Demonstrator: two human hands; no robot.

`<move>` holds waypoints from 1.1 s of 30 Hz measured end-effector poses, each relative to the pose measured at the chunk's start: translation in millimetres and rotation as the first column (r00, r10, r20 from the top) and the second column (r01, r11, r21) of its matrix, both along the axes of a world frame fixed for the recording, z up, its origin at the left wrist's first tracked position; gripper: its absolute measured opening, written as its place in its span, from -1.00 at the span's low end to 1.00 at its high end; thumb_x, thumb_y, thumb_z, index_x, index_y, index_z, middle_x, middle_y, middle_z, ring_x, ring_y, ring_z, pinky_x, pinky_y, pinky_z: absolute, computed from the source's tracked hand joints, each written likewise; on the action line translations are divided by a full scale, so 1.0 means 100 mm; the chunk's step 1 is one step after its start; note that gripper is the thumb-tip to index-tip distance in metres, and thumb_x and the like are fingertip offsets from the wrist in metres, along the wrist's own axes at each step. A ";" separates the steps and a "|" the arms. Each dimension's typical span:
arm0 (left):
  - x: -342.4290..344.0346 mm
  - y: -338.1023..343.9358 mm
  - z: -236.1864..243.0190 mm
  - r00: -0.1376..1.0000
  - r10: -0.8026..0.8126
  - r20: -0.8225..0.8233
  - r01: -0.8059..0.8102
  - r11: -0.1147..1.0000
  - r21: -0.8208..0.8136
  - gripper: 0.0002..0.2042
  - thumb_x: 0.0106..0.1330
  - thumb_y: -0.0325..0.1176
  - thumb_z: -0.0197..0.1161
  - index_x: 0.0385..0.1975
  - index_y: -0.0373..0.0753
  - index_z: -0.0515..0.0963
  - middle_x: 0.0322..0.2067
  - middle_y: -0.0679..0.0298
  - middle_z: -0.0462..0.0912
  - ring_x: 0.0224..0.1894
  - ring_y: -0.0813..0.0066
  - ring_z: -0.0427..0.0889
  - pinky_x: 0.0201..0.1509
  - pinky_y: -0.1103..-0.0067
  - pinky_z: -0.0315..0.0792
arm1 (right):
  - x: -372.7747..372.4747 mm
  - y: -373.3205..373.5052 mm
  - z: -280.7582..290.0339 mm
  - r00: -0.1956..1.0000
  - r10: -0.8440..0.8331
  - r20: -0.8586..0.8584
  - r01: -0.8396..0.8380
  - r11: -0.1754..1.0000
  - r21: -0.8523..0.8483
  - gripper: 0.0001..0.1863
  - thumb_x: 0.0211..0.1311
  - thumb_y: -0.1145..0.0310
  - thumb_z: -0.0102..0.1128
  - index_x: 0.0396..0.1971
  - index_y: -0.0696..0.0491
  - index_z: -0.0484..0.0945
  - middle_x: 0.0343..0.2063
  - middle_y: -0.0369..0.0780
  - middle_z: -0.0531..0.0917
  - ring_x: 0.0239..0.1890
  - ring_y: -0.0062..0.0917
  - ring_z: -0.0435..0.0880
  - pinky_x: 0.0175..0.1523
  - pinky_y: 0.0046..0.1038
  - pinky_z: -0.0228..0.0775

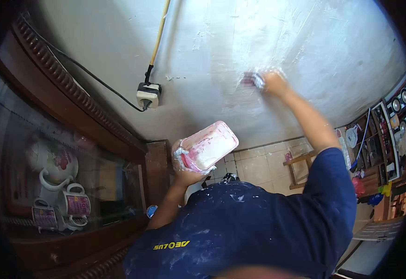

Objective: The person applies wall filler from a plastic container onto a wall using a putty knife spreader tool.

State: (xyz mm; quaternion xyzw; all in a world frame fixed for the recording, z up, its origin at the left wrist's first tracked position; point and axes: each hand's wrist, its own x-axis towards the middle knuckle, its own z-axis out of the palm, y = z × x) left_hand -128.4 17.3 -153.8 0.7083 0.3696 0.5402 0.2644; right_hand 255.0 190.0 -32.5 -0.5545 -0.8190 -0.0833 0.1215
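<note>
My left hand (pixel 185 173) grips a pale pink rectangular plastic tub (pixel 214 142) with white paste inside and on its rim, and what looks like a small smeared pink tool (pixel 184 159) at its near end. My right hand (pixel 273 83) is closed on a paste-smeared scraper (pixel 250 79), whose reddish-brown part is pressed against the white wall (pixel 226 32). Whitish smears and streaks mark the wall around the scraper. My dark blue shirt carries white splashes.
A glass-fronted wooden cabinet (pixel 138 186) holding patterned cups stands at left. A socket (pixel 148 96) with black cable and a yellow rod hang on the wall. A wooden stool (pixel 292 176) stands on the tiled floor (pixel 254 167); cluttered shelves (pixel 379 144) fill the right side.
</note>
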 end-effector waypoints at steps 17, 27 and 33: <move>-0.10 0.10 0.09 0.999 -0.021 0.051 0.021 1.000 0.003 0.05 -0.34 -0.31 0.66 0.18 -0.31 0.05 0.06 0.11 0.28 0.12 0.29 0.39 0.19 0.37 0.39 | 0.14 -0.06 -1.22 0.989 0.050 0.143 -0.031 0.991 -0.127 -0.61 -0.02 0.30 0.23 -0.13 0.05 0.55 -0.36 0.00 0.63 -0.26 -0.10 0.61 -0.15 -0.15 0.44; -0.06 0.00 -0.20 0.978 0.152 0.144 -0.160 0.986 0.049 0.04 -0.44 -0.11 0.67 0.11 -0.33 0.18 0.00 0.08 0.32 0.05 0.21 0.41 0.08 0.35 0.39 | 0.10 -0.63 2.82 0.880 0.132 -0.455 0.160 0.823 0.546 -0.78 0.01 0.42 0.31 -0.32 0.19 0.62 -0.47 -0.14 0.65 -0.44 -0.48 0.63 -0.29 -0.51 0.44; -0.27 0.20 -0.16 0.986 0.132 0.102 -0.135 0.991 0.022 0.03 -0.44 -0.13 0.68 0.10 -0.32 0.18 0.03 0.07 0.29 0.06 0.20 0.41 0.12 0.33 0.36 | -0.46 -0.79 0.35 0.004 -0.134 -0.991 -0.280 0.951 -0.130 -0.80 0.12 0.60 0.20 -0.22 0.25 0.53 -0.34 -0.15 0.65 -0.32 -0.47 0.68 -0.20 -0.44 0.60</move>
